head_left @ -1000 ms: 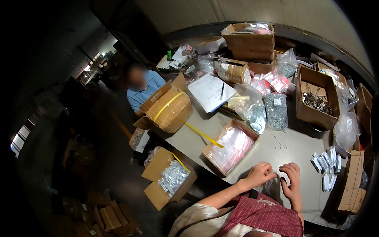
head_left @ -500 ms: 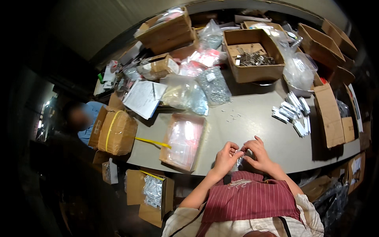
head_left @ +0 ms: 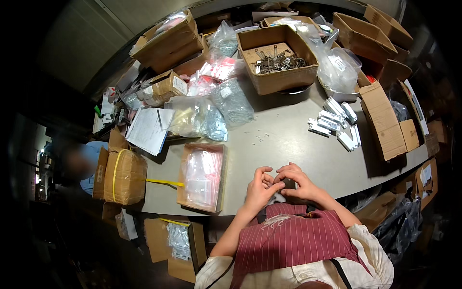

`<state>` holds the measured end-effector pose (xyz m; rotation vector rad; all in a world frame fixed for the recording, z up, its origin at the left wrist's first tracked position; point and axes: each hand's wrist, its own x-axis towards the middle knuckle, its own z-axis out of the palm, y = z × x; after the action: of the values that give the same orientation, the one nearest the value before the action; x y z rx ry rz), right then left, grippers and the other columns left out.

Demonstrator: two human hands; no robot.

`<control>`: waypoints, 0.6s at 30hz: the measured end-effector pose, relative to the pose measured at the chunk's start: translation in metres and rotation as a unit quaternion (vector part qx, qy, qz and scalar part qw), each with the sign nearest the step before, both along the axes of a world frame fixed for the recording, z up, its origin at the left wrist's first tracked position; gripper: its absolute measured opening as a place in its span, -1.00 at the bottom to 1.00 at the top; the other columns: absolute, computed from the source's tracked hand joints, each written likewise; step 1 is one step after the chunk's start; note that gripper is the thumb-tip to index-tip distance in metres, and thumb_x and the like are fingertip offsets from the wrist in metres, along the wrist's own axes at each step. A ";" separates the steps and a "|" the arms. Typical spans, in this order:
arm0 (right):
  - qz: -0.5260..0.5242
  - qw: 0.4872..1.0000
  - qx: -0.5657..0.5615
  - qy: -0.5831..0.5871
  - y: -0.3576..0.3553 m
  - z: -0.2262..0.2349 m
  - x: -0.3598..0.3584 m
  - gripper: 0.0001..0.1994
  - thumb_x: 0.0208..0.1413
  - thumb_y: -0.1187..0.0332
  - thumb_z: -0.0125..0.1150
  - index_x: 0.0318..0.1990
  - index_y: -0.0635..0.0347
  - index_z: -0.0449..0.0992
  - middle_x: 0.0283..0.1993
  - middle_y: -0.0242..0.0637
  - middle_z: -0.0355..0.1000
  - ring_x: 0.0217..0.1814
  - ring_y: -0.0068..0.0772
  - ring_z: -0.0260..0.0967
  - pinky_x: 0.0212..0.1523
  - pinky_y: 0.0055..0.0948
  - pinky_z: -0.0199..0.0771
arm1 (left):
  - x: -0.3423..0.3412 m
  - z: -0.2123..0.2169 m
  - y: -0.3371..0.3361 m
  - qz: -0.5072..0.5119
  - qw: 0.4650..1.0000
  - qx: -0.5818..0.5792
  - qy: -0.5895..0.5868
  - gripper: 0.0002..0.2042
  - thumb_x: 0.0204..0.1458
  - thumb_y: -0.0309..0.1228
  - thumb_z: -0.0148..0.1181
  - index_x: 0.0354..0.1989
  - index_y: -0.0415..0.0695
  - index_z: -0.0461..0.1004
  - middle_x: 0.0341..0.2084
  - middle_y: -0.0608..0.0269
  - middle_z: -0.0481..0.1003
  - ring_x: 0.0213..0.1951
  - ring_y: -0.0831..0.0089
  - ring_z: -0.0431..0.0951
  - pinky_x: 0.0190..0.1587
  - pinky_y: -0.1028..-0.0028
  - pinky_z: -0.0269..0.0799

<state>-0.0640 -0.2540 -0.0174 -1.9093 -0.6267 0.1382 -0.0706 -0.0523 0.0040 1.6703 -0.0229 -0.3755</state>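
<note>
At the near edge of the table, in front of my apron, my two hands meet. My left hand (head_left: 261, 188) has its fingers curled, with the thumb pointing toward the other hand. Bent fingers and thumb of my right hand (head_left: 299, 184) come against it from the right. Between and below them shows a small pale, shiny piece (head_left: 277, 197), mostly hidden by the fingers; its kind I cannot make out. Small loose bits (head_left: 260, 137) lie on the tabletop beyond my hands. Silvery metal blocks (head_left: 332, 120) are grouped farther right.
An open carton of flat clear bags (head_left: 202, 176) stands left of my hands. A carton of metal parts (head_left: 279, 62) is at the back. Bags of small parts (head_left: 231, 101), papers (head_left: 150, 127) and a strapped box (head_left: 126, 176) fill the left. Another person (head_left: 91, 164) is at far left.
The view has shifted, so the table's things appear farther left. My hands stay together at the near edge; the shiny piece between them now shows lower and less clearly.
</note>
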 end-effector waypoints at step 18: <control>-0.061 0.996 0.022 0.066 0.000 -0.025 -0.003 -0.85 0.16 0.27 0.24 -0.17 0.06 0.51 -0.06 -0.22 0.45 0.10 -0.18 0.37 0.47 0.19 -0.34 | 0.012 -0.068 0.024 -0.195 0.956 0.138 -0.171 -0.33 0.01 -0.21 0.45 0.19 -0.30 0.26 -0.09 -0.04 0.55 -0.06 0.16 0.61 -0.02 0.31 0.50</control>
<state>-0.0667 -0.2543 -0.0426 -1.8740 -0.4195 0.1689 -0.0590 -0.0280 -0.0644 1.9932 -0.5891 -0.3932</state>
